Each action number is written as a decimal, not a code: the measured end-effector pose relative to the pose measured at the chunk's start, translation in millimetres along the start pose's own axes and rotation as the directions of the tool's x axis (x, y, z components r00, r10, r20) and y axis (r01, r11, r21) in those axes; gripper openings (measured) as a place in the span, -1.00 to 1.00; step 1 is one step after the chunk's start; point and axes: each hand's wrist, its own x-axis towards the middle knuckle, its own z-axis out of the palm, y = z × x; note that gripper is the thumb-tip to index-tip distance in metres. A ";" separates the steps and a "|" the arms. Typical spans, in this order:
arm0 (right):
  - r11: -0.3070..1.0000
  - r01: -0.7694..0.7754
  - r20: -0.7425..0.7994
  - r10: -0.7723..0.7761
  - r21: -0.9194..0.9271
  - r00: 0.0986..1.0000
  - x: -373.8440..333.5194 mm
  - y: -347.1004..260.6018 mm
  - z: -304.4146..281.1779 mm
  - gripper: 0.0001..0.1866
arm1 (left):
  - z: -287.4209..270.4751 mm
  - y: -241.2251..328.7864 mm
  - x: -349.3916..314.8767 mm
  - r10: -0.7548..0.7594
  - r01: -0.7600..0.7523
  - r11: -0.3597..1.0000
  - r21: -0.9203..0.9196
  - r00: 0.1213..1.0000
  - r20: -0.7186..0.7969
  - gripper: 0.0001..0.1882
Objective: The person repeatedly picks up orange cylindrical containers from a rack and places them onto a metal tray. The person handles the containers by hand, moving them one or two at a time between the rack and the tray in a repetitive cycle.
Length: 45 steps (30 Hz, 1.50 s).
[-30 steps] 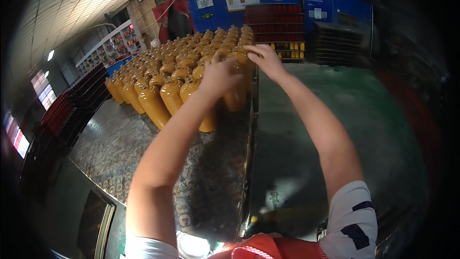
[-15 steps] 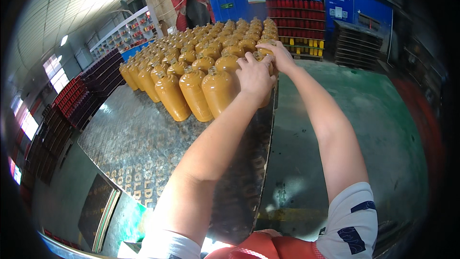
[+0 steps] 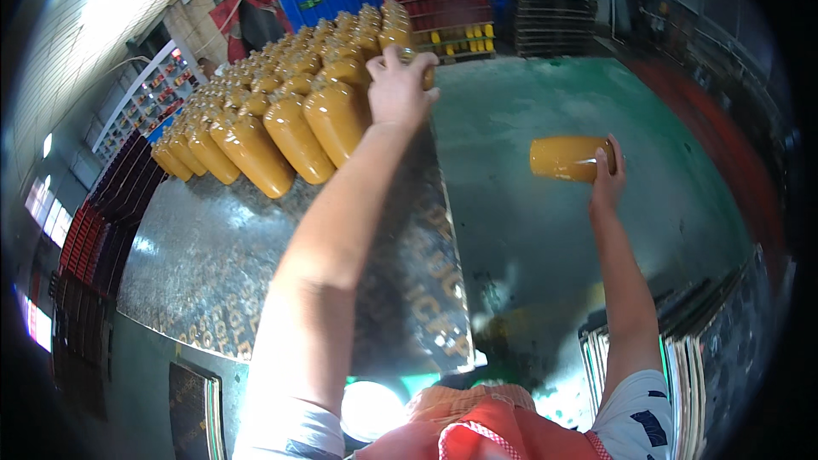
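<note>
My right hand [image 3: 607, 179] is closed on one end of a mustard-yellow glossy bottle [image 3: 564, 158]. It holds the bottle on its side over the green floor, right of the table; the end in my hand is hidden. My left hand [image 3: 397, 92] is at the front right corner of the packed bottles, its fingers curled around the top of another yellow bottle [image 3: 429, 78], mostly hidden behind it. Beside it to the left, a front-row bottle [image 3: 334, 123] stands upright among many alike, with narrow clear necks.
The bottles stand on a dark, worn tabletop [image 3: 204, 281] whose right edge borders the green floor [image 3: 511, 102]. A rack of red and yellow items [image 3: 439, 0] and stacked dark boards [image 3: 554, 21] are behind. Boards on edge [image 3: 682, 383] stand at lower right.
My right hand has left the bottle group and swung right and nearer, carrying one bottle tipped onto its side. My left hand stays at the bottles' corner. The view has turned right.
</note>
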 end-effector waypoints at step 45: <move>-0.761 -0.553 0.802 0.073 -0.339 -0.592 -643.7 -74.9 60.0 -0.27 | -282.7 -117.1 -742.6 -0.569 -0.514 -0.772 -0.373 0.299 0.766 -0.35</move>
